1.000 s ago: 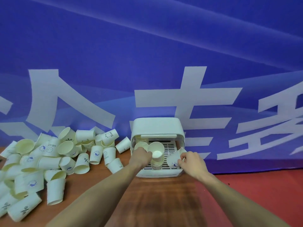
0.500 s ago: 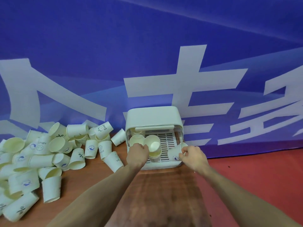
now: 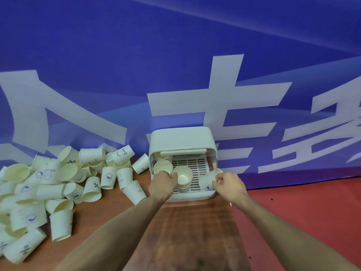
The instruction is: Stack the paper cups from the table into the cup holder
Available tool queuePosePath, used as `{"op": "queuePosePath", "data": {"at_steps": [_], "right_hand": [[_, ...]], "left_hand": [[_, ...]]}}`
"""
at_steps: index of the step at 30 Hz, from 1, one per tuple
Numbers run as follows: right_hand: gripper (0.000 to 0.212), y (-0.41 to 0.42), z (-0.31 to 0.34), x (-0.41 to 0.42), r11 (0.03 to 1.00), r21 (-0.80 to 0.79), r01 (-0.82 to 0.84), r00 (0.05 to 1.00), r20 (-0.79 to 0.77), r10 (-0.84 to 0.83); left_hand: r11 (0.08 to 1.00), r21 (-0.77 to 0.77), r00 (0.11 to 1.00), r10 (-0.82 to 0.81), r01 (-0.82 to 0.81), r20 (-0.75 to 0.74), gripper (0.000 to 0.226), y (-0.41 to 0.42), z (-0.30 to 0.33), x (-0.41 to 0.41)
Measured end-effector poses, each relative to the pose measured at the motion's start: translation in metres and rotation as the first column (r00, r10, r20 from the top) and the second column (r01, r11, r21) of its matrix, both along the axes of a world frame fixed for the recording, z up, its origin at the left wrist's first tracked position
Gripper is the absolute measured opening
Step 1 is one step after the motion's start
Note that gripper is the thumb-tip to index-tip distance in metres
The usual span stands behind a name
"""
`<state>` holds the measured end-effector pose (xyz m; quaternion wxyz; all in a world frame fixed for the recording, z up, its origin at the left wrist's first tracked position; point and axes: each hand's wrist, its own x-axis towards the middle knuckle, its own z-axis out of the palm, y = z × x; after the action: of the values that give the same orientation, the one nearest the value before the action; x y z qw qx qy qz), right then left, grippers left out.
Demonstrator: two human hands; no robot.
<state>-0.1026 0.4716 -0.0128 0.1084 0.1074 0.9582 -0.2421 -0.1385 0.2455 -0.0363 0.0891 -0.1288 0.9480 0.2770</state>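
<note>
Blue banner (image 3: 117,65) with large white characters, upright behind the grip; red floor (image 3: 304,218) to its right.

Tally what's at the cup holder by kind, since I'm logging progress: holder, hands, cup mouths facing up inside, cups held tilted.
cup holder: 1
hands: 2 (left hand, right hand)
cup mouths clearly facing up inside: 2 (left cup, middle cup)
tilted cup in the right hand: 1
Total: 6
</note>
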Motion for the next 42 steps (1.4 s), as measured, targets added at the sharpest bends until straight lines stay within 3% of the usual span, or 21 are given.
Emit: {"op": "queuePosePath", "data": {"at_steps": [8, 12, 17, 22, 29, 42], "right_hand": [[0.013, -0.006, 0.018, 0.003, 0.999, 0.009, -0.038, 0.994, -0.097, 0.039], [0.019, -0.022, 0.026, 0.000, 0.978, 0.131, -0.164, 0.964, -0.190, 0.187], [0.027, -0.051, 0.028, -0.002, 0.843, 0.405, -0.355, 0.858, -0.217, 0.466], [0.020, -0.073, 0.021, -0.008, 0.728, 0.533, -0.431, 0.830, -0.082, 0.552], [0.026, -0.083, -0.001, -0.016, 0.706, 0.522, -0.479, 0.845, 0.057, 0.531], [0.025, -0.108, -0.017, -0.024, 0.761, 0.443, -0.475, 0.831, -0.060, 0.553]], "left_hand": [[0.999, 0.005, 0.998, -0.051, 0.050, 0.043, 0.043, -0.007, 0.014, 0.002], [0.998, -0.038, 0.999, -0.053, 0.052, -0.013, 0.039, -0.019, 0.028, 0.001], [0.990, -0.129, 0.993, -0.072, 0.059, -0.097, 0.036, -0.044, 0.033, 0.008], [0.969, -0.204, 0.982, -0.163, 0.141, -0.091, 0.037, -0.066, 0.021, 0.016], [0.925, -0.284, 0.964, -0.267, 0.251, -0.018, 0.037, -0.079, 0.002, 0.018], [0.925, -0.303, 0.972, -0.234, 0.230, 0.025, 0.032, -0.107, -0.014, 0.020]]}}
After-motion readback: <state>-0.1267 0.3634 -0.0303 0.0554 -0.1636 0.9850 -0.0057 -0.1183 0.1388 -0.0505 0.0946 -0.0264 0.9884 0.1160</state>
